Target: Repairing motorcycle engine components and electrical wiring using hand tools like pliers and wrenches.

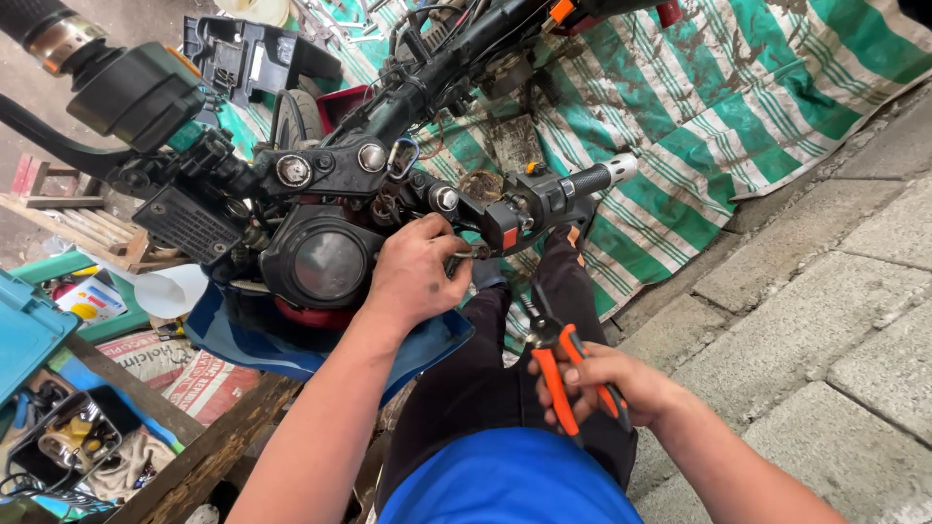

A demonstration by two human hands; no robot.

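A stripped motorcycle front fills the upper left, with black handlebars (456,58), a round headlight (328,262) and a switch housing (529,204) next to the right grip (602,178). My left hand (416,272) reaches in just below the handlebar, fingers closed around wires or a small part beside the switch housing; what it pinches is hidden. My right hand (607,383) rests lower, above my knee, gripping a pair of orange-handled pliers (561,374) with the jaws pointing up toward the bike.
A green-and-white striped tarp (738,107) covers the ground behind the bike. Grey paving stones (825,320) lie to the right. At the left stand a wooden bench edge (204,456), a teal toolbox (29,330), printed sacks (184,374) and a tray of cables (68,442).
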